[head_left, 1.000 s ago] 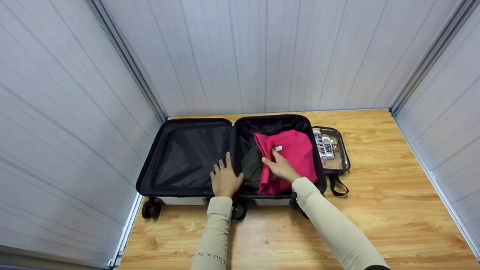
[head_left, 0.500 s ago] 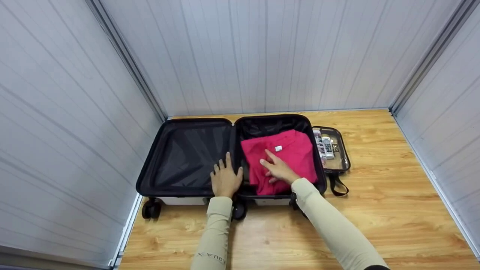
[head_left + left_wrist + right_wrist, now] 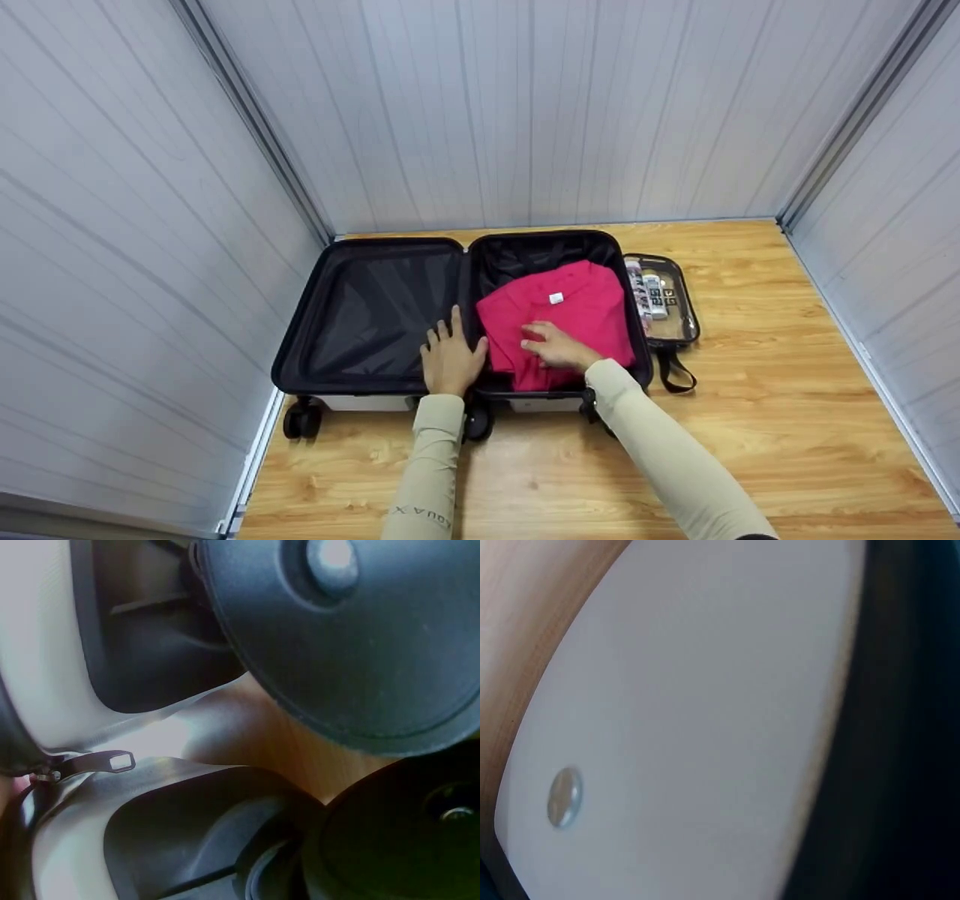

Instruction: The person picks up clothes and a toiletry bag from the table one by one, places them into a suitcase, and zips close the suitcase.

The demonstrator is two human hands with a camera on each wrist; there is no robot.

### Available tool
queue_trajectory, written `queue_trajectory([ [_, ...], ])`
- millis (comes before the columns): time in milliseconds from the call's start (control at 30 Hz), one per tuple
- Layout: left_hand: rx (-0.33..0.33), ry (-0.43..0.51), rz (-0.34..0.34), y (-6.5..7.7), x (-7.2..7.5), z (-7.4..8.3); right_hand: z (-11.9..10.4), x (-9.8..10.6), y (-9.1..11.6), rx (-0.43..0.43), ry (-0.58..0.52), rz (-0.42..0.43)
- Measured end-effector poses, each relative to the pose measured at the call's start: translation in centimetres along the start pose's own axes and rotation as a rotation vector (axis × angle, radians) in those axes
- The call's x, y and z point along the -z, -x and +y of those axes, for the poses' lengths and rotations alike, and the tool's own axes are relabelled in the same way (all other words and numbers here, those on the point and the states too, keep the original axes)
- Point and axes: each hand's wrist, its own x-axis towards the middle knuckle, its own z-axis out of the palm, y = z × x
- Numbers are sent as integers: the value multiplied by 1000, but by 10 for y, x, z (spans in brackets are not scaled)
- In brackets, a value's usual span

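In the head view, an open suitcase (image 3: 375, 251) lies with its two black-lined halves side by side. A pink garment with a white label (image 3: 585, 315) is spread in the right half. My right hand (image 3: 559, 349) is over its lower middle, fingers loosely bent; whether they touch the cloth I cannot tell. My left hand (image 3: 451, 362) rests with spread fingers at the near end of the divide between the halves. Suitcase wheels (image 3: 360, 652) and a zipper pull (image 3: 97, 762) fill the left wrist view. A white shell (image 3: 690, 720) with a metal stud fills the right wrist view.
A clear black-edged pouch (image 3: 679, 300) with small bottles lies against the suitcase's right side, its strap (image 3: 677, 375) on the wooden floor (image 3: 787, 390). Pale panel walls (image 3: 510, 120) stand behind and on both sides.
The right hand has let go of the pink garment's left edge and moved slightly down. That edge now lies spread leftward, covering the dark green cloth. The left hand has stayed still.
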Motion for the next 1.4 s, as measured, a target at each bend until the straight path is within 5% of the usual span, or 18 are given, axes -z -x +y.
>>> queue_trajectory([
  [400, -11, -17, -2, 1, 0, 1, 5, 26, 18, 39, -121, 71],
  [800, -5, -8, -14, 1, 1, -1, 26, 87, 42, 142, -333, 457],
  [967, 0, -8, -25, 0, 2, -1, 42, 107, 50, 105, -427, 621],
  [1133, 0, -16, -25, 0, 3, -1, 65, 118, 57, -6, -383, 724],
  [1400, -8, -3, -7, 1, 4, 1, 94, 123, 64, -133, -146, 847],
])
